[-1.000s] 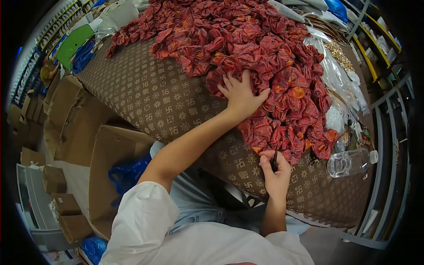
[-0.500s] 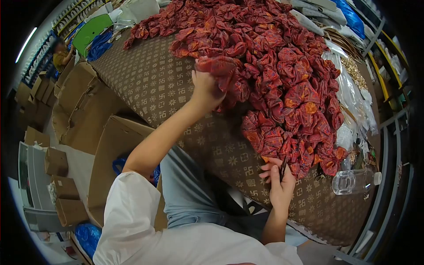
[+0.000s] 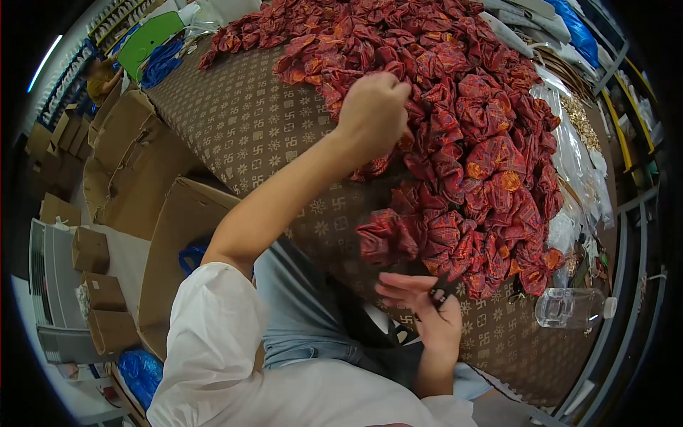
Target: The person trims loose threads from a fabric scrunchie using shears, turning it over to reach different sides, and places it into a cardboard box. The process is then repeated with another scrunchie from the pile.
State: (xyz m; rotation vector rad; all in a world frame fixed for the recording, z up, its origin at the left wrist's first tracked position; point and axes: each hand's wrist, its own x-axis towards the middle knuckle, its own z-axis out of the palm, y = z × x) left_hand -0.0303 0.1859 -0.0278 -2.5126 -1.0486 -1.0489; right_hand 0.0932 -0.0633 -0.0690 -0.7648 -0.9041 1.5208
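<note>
A long pile of scrunched red patterned cloth pieces (image 3: 491,171) covers much of the brown patterned surface. My left hand (image 3: 373,114) is over the pile's left side, its fingers curled closed against the red cloth; what lies inside them is hidden. Lower down, my right hand (image 3: 430,309) has its fingers stretched to the left and keeps a small dark pair of snips (image 3: 442,288) between thumb and palm. Just above those fingers lies one red cloth piece (image 3: 388,238), slightly blurred, at the pile's near left edge.
A clear plastic bottle (image 3: 569,308) lies on its side at the right. Clear plastic bags (image 3: 569,142) run along the pile's right side. Open cardboard boxes (image 3: 178,249) stand at the left, and a metal rack (image 3: 637,235) borders the right. Another person (image 3: 99,82) is far left.
My left hand has moved right and onto the pile, and the red piece it held is no longer seen there. A red piece now lies near my right hand, whose fingers have straightened.
</note>
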